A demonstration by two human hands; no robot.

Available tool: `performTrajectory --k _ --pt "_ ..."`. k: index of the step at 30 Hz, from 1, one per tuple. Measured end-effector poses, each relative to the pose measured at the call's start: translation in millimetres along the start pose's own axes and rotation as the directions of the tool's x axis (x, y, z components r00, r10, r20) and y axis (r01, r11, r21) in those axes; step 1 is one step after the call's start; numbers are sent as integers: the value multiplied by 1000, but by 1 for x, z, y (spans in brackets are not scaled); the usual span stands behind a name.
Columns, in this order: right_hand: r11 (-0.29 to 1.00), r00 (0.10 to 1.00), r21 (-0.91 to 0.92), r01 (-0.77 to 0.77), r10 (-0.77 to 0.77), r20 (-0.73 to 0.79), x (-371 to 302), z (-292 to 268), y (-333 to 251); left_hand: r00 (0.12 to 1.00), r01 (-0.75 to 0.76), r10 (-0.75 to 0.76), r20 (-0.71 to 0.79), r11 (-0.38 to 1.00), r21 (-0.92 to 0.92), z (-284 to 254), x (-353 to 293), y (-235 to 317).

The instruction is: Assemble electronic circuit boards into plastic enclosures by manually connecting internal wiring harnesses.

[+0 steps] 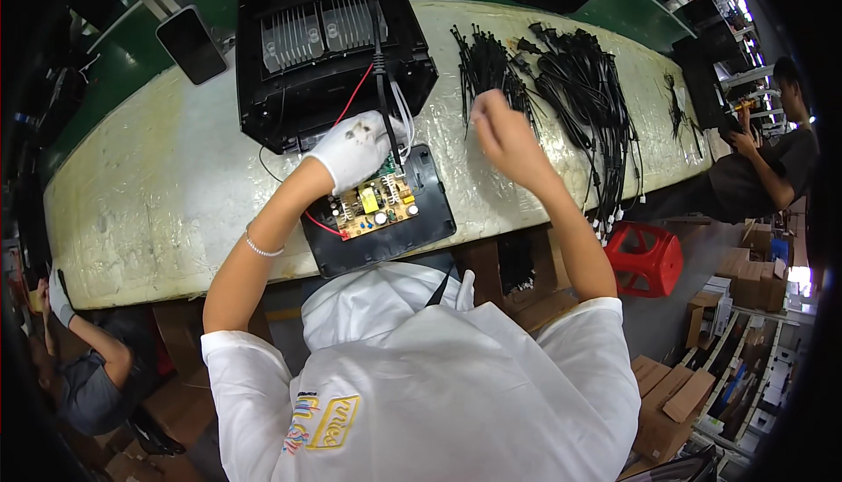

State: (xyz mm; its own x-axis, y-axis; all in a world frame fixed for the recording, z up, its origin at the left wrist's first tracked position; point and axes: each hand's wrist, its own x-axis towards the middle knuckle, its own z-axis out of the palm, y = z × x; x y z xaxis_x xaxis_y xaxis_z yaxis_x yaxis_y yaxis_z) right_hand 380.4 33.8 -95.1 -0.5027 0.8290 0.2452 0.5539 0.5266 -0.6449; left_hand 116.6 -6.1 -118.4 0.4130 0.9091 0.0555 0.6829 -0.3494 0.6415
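Observation:
My left hand (355, 149), in a white glove, is closed around a black cable (381, 87) beside several white wires (405, 114). Its fingertips are partly hidden. Below it, a circuit board (375, 206) lies on a flat black panel (430, 210), and a red wire (355, 92) runs up into a black housing (338, 96) with metal heat sinks. My bare right hand (510, 135) is raised by a bunch of black cable ties (491, 65). Its fingers are curled together and slightly blurred; whatever they may hold is hidden.
Black cables with plugs (588, 87) are heaped on the right of the covered table (140, 192). A phone (191, 45) is mounted on a post at the back left. A red stool (645, 259) stands right of me. Co-workers sit at both ends.

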Motion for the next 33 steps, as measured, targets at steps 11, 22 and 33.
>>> performTrajectory --k 11,22,33 --pt "807 906 483 -339 141 400 20 48 -9 987 156 -158 -4 975 -158 7 15 4" --pt "990 967 130 -51 16 256 17 21 -12 979 167 -162 -122 986 29 -10 -2 11" --pt "828 904 -398 394 -427 7 19 32 -13 977 111 -94 -193 991 80 5 7 2"
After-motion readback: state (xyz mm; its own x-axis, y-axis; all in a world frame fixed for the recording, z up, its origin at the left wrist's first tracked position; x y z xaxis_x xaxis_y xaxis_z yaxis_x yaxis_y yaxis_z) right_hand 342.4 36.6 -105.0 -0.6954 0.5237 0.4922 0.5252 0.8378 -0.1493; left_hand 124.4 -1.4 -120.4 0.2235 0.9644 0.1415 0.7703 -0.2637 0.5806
